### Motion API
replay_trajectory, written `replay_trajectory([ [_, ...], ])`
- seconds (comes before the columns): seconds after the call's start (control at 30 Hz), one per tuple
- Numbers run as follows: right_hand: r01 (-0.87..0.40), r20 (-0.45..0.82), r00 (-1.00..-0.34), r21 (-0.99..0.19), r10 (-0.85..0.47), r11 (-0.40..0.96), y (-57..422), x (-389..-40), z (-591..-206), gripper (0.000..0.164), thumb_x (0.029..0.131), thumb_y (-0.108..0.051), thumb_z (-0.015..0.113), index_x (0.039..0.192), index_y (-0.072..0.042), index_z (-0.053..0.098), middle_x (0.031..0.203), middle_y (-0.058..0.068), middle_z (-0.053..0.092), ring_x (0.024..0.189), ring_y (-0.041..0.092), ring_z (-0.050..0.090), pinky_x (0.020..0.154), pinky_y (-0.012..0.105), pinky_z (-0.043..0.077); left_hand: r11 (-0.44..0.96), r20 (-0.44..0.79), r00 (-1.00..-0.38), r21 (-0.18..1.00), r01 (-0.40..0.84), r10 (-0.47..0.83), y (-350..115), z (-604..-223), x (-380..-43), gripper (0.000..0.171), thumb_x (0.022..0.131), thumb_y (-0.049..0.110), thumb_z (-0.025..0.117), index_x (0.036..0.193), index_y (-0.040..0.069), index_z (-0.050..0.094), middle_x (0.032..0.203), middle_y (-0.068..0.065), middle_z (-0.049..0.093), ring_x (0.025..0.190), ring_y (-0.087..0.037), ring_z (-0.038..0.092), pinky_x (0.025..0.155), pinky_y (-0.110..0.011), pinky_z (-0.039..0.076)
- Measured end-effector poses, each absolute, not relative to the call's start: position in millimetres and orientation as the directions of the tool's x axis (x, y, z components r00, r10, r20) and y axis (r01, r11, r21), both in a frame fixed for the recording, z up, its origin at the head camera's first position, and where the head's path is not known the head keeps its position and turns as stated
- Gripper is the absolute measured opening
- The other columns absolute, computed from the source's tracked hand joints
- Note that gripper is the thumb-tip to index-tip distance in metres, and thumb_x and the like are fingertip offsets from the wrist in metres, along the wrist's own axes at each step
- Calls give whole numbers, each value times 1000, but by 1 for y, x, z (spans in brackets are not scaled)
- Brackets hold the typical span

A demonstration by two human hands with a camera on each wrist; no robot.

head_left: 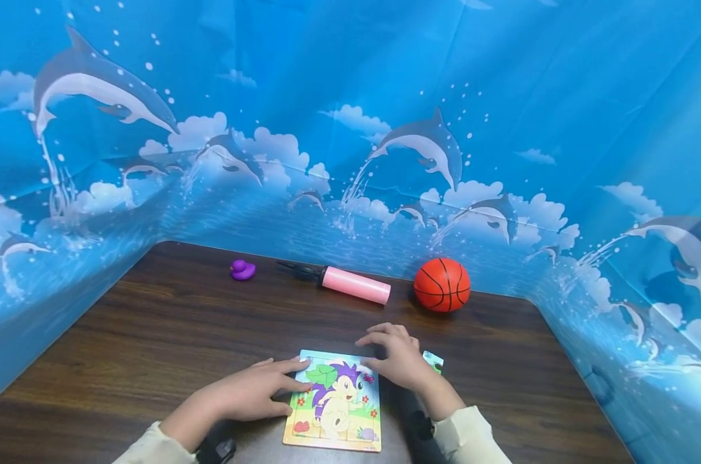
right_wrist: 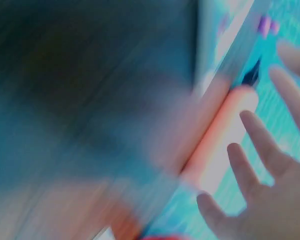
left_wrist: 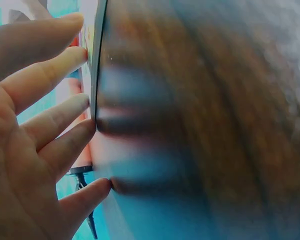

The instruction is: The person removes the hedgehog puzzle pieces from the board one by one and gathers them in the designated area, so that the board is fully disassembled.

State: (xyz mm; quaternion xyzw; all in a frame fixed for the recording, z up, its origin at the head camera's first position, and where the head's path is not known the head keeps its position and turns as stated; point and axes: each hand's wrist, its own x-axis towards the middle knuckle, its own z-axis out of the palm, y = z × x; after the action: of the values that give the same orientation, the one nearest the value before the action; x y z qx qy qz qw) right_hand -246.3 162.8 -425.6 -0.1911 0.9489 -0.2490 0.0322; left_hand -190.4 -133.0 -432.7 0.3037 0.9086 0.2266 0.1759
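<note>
Flat, puzzle (head_left: 334,407) partly under left grip (head_left: 259,390), near right grip (head_left: 401,361)

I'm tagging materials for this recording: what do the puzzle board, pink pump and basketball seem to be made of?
Puzzle board: probably wood or card, printed and glossy; it looks flat and stiff, with some glare. Pink pump: likely smooth plastic; evenly coloured, with a soft sheen. Basketball: perhaps rubber or vinyl, slightly shiny; black seams show, but any grain is too small to tell.
</note>
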Motion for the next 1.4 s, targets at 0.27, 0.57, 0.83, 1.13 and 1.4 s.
replay_trajectory([
  [0.27,-464,-116,-819,-443,-562,767,123,-243,-428,39,77,-38,85,114,-37,73,150,5,43,137,30,28,105,64,22,696,-176,-745,538,475,644,-128,-433,-191,44,90,29,72,134,28,65,156,-2,39,143,-30,34,114,-65,21],
  [0.57,-423,-162,-815,-489,-556,762,122,-247,-435,37,74,-41,86,108,-43,71,155,4,36,141,30,22,109,67,18,728,-174,-761,481,488,625,-124,-432,-190,53,83,38,79,133,32,64,155,-2,42,142,-30,37,113,-63,26],
  [0.83,-441,-143,-814,-478,-562,760,115,-248,-430,36,72,-35,89,100,-41,67,154,2,36,138,28,26,108,59,26,734,-172,-762,464,496,624,-124,-428,-190,61,77,42,83,134,30,64,154,-3,43,141,-31,38,113,-61,28],
  [1.13,-497,-49,-803,-494,-594,713,111,-244,-427,17,84,-30,81,97,-33,71,115,-16,64,114,12,47,95,44,37,729,-156,-762,461,507,629,-126,-427,-189,61,77,40,83,134,28,64,155,-5,42,141,-32,38,112,-61,29],
  [1.4,-303,-29,-859,-777,-512,552,117,-249,-431,8,94,-17,69,97,-23,74,95,-12,68,91,10,62,88,39,53,750,-186,-776,463,472,603,-126,-430,-188,60,77,41,83,133,30,65,154,-4,42,140,-34,39,112,-61,30],
])
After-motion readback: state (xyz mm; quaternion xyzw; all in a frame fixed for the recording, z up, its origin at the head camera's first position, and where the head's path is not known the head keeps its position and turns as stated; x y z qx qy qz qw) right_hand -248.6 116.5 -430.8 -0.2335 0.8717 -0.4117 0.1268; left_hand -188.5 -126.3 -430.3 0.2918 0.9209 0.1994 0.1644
